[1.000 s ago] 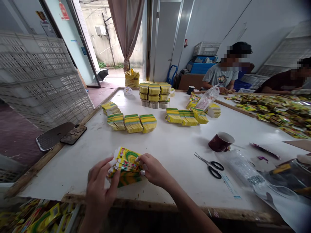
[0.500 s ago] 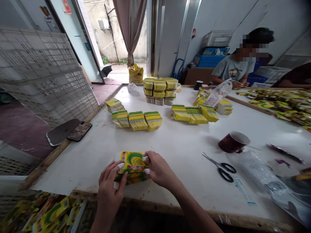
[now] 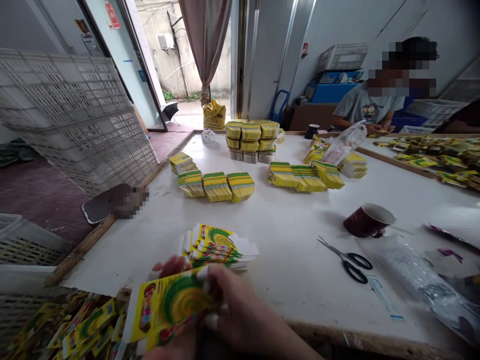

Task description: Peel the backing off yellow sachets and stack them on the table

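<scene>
Firstly, grip status?

Right hand point(image 3: 240, 312) gripping the yellow carton point(image 3: 165, 302), left of the scissors point(image 3: 350, 260); left hand point(image 3: 171, 265) partly hidden, closure cannot be told.

Carton stack point(image 3: 217, 245)?

Also left of the scissors.

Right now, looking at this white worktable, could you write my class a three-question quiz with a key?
1. What does the right hand grip?
2. True or false: the black-handled metal scissors lie apart from the dark red mug with a pale inside.
3. How many tiers show at the front of the tallest yellow block of bundles?

Key: 1. Flat yellow-and-green printed cartons. 2. True. 3. Three.
</scene>
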`<state>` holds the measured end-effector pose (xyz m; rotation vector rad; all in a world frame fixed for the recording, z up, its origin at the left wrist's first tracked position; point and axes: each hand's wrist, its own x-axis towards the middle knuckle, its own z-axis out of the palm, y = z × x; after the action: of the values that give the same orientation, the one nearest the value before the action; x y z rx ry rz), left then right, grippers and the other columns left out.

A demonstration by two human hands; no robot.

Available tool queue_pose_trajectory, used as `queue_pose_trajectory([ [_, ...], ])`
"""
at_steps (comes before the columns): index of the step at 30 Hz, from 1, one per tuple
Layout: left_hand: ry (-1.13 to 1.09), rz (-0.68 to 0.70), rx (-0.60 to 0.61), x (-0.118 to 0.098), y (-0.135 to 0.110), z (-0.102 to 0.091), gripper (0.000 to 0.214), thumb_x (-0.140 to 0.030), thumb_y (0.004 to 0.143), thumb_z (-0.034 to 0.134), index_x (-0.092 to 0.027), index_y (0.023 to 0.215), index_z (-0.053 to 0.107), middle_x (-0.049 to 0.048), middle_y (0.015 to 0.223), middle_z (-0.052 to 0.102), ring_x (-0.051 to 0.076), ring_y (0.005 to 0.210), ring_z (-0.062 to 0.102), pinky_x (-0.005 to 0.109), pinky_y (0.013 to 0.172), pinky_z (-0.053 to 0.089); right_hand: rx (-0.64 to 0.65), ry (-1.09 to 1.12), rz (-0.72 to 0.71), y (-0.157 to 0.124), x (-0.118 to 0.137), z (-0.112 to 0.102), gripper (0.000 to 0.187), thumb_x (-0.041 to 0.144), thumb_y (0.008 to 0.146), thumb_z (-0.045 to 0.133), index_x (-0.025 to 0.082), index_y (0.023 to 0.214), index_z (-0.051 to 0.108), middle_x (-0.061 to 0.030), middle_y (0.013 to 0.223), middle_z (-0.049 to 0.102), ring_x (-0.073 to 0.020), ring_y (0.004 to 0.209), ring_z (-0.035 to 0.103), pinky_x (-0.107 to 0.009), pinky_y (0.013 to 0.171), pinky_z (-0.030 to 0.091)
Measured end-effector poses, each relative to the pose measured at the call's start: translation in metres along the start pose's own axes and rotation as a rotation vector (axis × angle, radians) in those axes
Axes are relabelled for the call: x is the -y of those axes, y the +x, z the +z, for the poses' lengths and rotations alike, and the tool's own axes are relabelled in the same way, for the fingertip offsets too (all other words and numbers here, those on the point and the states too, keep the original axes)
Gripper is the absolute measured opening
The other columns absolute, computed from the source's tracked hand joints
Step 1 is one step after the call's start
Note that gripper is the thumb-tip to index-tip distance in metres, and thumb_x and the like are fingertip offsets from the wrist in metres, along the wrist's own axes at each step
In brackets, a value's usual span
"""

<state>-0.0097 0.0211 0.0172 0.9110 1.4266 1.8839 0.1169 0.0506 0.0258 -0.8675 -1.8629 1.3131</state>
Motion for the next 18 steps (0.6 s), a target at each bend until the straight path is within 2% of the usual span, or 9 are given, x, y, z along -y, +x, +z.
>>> queue_pose_trajectory([
  [1,-0.127,-0.048,0.002,-0.005,-0.002,0.004,0.084,-0.093,0.066,0.022,-0.029,0.114,0.047,0.0065,0.111,0.052,0.029,0.107,0.052,0.042,0.092,0.050,0.036,0.041,0.002,-0.004,0.002,0.007,0.051,0.001,0.061,0.057,0.026,0.105,0.050,0.0028,0.092,0.054,-0.0144,0.077,0.049,-0.022,0.067,0.042],
  [3,-0.407,-0.081,-0.021,-0.012,-0.002,0.009,0.065,-0.084,0.074,0.032,-0.026,0.094,0.052,0.0024,0.088,0.047,0.020,0.083,0.050,0.032,0.077,0.052,0.053,0.126,-0.007,-0.009,0.003,0.019,0.044,0.005,0.060,0.061,0.024,0.099,0.052,0.0027,0.089,0.053,-0.0145,0.076,0.048,-0.022,0.065,0.041],
  [5,-0.492,-0.110,-0.034,-0.015,0.000,0.010,0.058,-0.082,0.071,0.046,-0.025,0.081,0.049,-0.0017,0.078,0.038,0.014,0.067,0.040,0.025,0.063,0.049,0.027,0.188,-0.031,-0.011,0.000,0.028,0.043,0.010,0.057,0.067,0.022,0.096,0.054,0.0031,0.086,0.053,-0.0145,0.074,0.047,-0.022,0.064,0.040],
  [8,-0.503,-0.156,-0.083,-0.012,0.002,0.009,0.071,-0.087,0.047,0.064,-0.023,0.077,0.051,-0.0044,0.072,0.038,0.011,0.061,0.037,0.021,0.056,0.046,-0.030,0.243,-0.024,-0.010,-0.005,0.030,0.034,0.015,0.061,0.070,0.021,0.091,0.057,0.0040,0.079,0.052,-0.0131,0.069,0.044,-0.021,0.060,0.037],
  [11,-0.532,-0.192,-0.150,-0.002,-0.002,0.008,0.090,-0.086,0.025,0.069,-0.022,0.087,0.063,-0.0023,0.079,0.057,0.016,0.072,0.054,0.026,0.070,0.055,-0.127,0.279,0.007,-0.009,-0.007,0.021,0.027,0.019,0.070,0.071,0.020,0.094,0.060,0.0040,0.077,0.052,-0.0124,0.068,0.044,-0.021,0.060,0.037],
  [13,-0.488,-0.282,-0.160,0.006,-0.005,0.006,0.082,-0.073,0.029,0.081,-0.022,0.092,0.069,0.0001,0.085,0.067,0.020,0.079,0.062,0.029,0.074,0.058,-0.160,0.294,0.009,-0.009,-0.007,0.014,0.029,0.026,0.073,0.074,0.021,0.099,0.061,0.0031,0.080,0.055,-0.0133,0.070,0.047,-0.022,0.064,0.040],
  [15,-0.406,-0.349,-0.194,0.014,-0.007,0.002,0.057,-0.054,0.042,0.089,-0.023,0.087,0.072,-0.0003,0.082,0.071,0.019,0.075,0.067,0.026,0.069,0.059,-0.177,0.275,0.002,-0.009,-0.008,0.008,0.022,0.032,0.079,0.071,0.020,0.096,0.063,0.0015,0.080,0.059,-0.0145,0.072,0.050,-0.024,0.065,0.042],
  [17,-0.336,-0.331,-0.227,0.019,-0.007,-0.004,0.036,-0.038,0.051,0.090,-0.023,0.079,0.073,-0.0024,0.074,0.072,0.015,0.069,0.068,0.021,0.067,0.058,-0.221,0.205,-0.038,-0.010,-0.010,0.003,0.013,0.032,0.085,0.065,0.019,0.086,0.064,0.0008,0.076,0.060,-0.0144,0.069,0.052,-0.024,0.064,0.041],
  [18,-0.314,-0.291,-0.211,0.020,-0.005,-0.009,0.032,-0.037,0.052,0.089,-0.023,0.075,0.073,-0.0028,0.071,0.072,0.015,0.066,0.068,0.021,0.067,0.058,-0.244,0.157,-0.063,-0.012,-0.011,-0.001,0.013,0.030,0.087,0.062,0.019,0.081,0.065,0.0006,0.073,0.061,-0.0143,0.068,0.053,-0.024,0.063,0.041],
])
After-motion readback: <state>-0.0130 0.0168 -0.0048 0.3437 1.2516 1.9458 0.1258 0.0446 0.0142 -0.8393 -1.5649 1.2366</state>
